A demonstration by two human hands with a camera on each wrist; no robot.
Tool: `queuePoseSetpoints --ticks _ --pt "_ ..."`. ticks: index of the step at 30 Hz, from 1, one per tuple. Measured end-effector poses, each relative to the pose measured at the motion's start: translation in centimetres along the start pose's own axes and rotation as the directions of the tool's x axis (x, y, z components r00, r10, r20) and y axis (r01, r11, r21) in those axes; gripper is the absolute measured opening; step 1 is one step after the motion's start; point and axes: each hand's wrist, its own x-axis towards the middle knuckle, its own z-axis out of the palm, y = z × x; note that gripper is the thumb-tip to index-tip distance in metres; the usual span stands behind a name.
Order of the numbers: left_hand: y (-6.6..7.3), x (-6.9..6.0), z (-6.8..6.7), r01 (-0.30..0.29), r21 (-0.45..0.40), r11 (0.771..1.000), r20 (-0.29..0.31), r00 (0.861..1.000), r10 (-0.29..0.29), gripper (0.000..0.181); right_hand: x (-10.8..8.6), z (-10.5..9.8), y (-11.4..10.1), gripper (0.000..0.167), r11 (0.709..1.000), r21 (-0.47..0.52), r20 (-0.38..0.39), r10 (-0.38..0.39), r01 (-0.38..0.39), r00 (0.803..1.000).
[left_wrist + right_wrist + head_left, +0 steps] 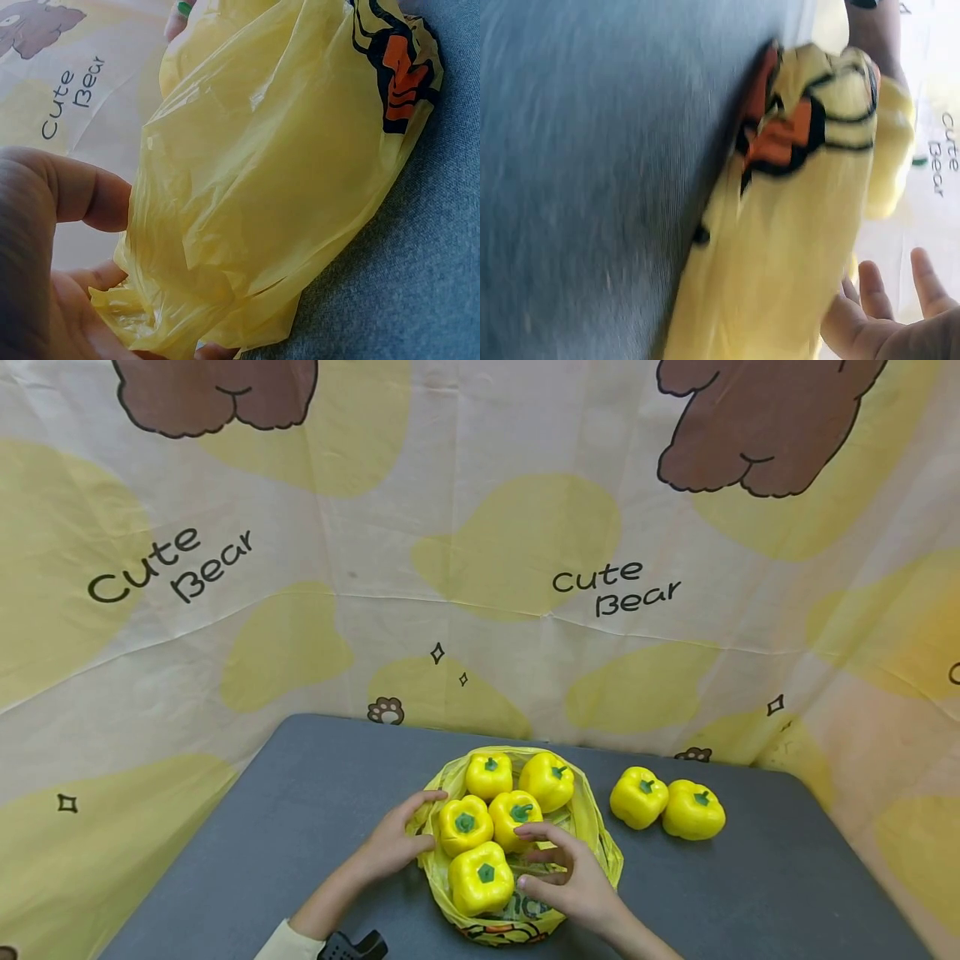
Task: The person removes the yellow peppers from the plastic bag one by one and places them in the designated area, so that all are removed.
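A yellow plastic bag with its mouth spread wide holds several yellow bell peppers, among them a front one and a middle one. At the bag's left rim, my left hand has its thumb and fingers curved round the crumpled plastic; the left wrist view shows the bag between thumb and fingers of that hand. Over the bag's right part is my right hand, fingers spread and slightly bent, holding nothing, its fingertips by the middle pepper. In the right wrist view this hand is beside the bag.
Two more yellow peppers, one beside the other, lie right of the bag on the grey table. Behind the table hangs a cloth with bear prints. A black strap is at the left wrist.
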Motion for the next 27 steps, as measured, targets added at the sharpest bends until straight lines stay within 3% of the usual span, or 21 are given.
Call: queuePoseSetpoints --ticks 6,16,27 --pt "0.0 0.0 -0.1 0.003 0.003 1.0 0.0 1.0 -0.003 0.064 0.3 1.4 0.5 0.052 0.998 0.051 0.048 0.021 -0.023 0.999" --pt "-0.2 0.0 -0.1 0.004 -0.009 1.0 0.014 1.0 -0.004 0.064 0.3 2.6 0.6 0.052 0.998 0.016 0.01 0.057 -0.057 0.998" --pt "-0.1 0.0 -0.2 -0.002 -0.015 1.0 0.021 1.0 0.002 0.064 0.4 3.2 0.6 0.062 0.999 -0.013 0.017 0.043 -0.043 0.999"
